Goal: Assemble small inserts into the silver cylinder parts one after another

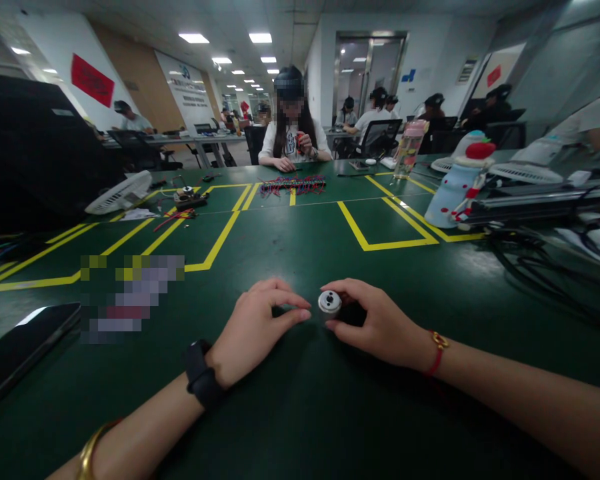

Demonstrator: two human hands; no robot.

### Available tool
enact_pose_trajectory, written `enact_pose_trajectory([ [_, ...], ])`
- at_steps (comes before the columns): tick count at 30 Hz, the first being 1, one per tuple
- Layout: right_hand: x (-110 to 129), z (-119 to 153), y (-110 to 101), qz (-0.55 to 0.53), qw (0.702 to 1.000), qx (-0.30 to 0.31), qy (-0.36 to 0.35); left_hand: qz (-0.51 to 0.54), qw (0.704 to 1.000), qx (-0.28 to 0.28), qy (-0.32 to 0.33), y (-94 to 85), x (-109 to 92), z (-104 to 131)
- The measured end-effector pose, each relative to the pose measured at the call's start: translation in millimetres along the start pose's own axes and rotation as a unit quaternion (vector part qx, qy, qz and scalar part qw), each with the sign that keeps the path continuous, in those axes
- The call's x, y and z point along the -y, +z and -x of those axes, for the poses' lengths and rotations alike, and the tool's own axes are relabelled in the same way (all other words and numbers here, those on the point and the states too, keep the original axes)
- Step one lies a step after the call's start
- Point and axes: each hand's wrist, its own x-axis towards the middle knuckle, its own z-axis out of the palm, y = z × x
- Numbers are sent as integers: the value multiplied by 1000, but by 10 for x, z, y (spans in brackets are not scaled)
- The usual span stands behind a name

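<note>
A short silver metal cylinder (pixel 329 304), with a few dark holes in its round top face, stands upright between the thumb and fingers of my right hand (pixel 373 317). That hand grips it from the right, at or just over the green table. Close by on the left is my left hand (pixel 260 317), its thumb and index fingertips pinched together a little short of the cylinder. Whether anything small sits in that pinch cannot be made out.
Yellow tape marks the green table (pixel 290 247). A phone (pixel 25 347) lies at the left, wires and small parts (pixel 187 200) behind it. A bundle of coloured wires (pixel 293 185) lies before a person (pixel 295 127) opposite. At right stand a blue bottle (pixel 445 197) and black cables (pixel 525 260).
</note>
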Motion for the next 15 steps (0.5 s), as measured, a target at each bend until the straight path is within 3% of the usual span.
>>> enact_pose_trajectory([
  [5, 8, 10, 26, -6, 1000, 1, 1, -53, 998, 9, 16, 186, 35, -10],
  [9, 15, 11, -2, -9, 1000, -6, 16, -20, 1000, 13, 10, 187, 23, -14],
  [11, -26, -9, -138, 1, 998, -45, 38, 6, 1000, 2, -6, 106, 22, 1],
  [13, -132, -37, -401, 57, 988, -111, 93, 14, 999, -24, -35, -25, 45, 30],
  [15, -313, -49, -770, 164, 952, -185, 179, 14, 996, -54, -72, -180, 114, 67],
])
